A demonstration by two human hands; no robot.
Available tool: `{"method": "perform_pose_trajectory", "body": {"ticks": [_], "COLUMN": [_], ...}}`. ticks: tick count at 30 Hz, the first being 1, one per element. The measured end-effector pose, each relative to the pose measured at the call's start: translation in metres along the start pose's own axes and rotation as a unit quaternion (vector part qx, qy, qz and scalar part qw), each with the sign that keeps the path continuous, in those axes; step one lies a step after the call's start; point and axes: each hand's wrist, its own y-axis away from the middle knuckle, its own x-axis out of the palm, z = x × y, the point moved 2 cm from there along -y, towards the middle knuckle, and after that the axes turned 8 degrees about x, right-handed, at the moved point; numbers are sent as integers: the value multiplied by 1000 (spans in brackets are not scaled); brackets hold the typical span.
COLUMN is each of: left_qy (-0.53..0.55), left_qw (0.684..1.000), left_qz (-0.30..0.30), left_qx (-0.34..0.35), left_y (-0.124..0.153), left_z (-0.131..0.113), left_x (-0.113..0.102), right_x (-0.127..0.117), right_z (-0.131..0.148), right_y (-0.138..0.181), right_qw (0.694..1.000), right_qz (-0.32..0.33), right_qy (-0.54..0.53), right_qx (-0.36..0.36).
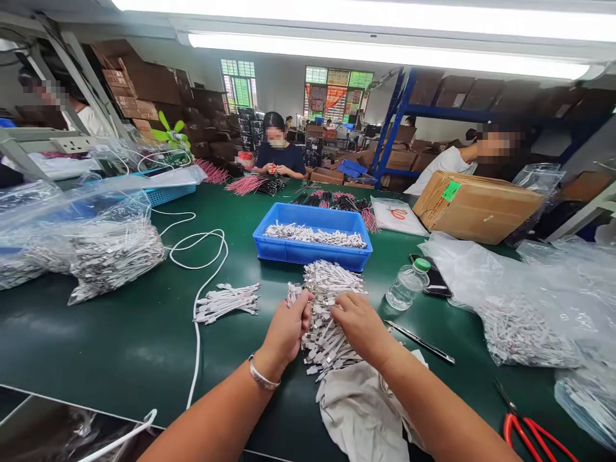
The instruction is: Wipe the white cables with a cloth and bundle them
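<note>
My left hand (285, 324) is closed around a small bunch of short white USB cables (294, 292), whose ends stick out above the fingers. On the pile of similar white cables (332, 282) rests my right hand (359, 321), its fingers curled in a pinch; what they grip, if anything, is hidden. To the left, a separate small bundle of white cables (227, 301) lies on the green table (144, 346). Behind the pile stands a blue bin (312, 253) with more white cables inside. A pale cloth (360, 410) lies at the near end of the pile.
On the right are a water bottle (407, 285), a phone (437, 279), a utility knife (419, 341), red-handled pliers (524, 430) and bagged cables (527, 337). A white cord (197, 346) and another cable bag (115, 253) lie left. A co-worker (279, 151) sits opposite, beyond bundled wires.
</note>
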Motion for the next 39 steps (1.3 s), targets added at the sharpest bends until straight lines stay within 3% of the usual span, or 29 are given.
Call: {"method": "perform_pose_trajectory", "body": {"ticks": [4, 8, 12, 17, 22, 39], "left_qy": [-13, -24, -62, -106, -68, -79], "left_qw": [1000, 999, 991, 975, 985, 987], "left_qz": [-1, 19, 104, 196, 155, 138], "left_qx": [-2, -26, -62, -21, -20, -29], "left_y": [5, 11, 21, 31, 30, 29], "left_z": [-2, 1, 5, 5, 9, 10], "left_x": [4, 9, 15, 22, 20, 17], "right_x": [-14, -35, -45, -46, -48, -53], "right_z": [-1, 0, 0, -6, -8, -3], "right_y": [10, 29, 42, 47, 48, 53], "right_qw": [998, 987, 971, 965, 963, 967], "right_qz": [-52, -155, -225, -237, -246, -219], "right_qy": [9, -2, -17, -30, -47, -92], "right_qx": [20, 50, 78, 106, 103, 86]}}
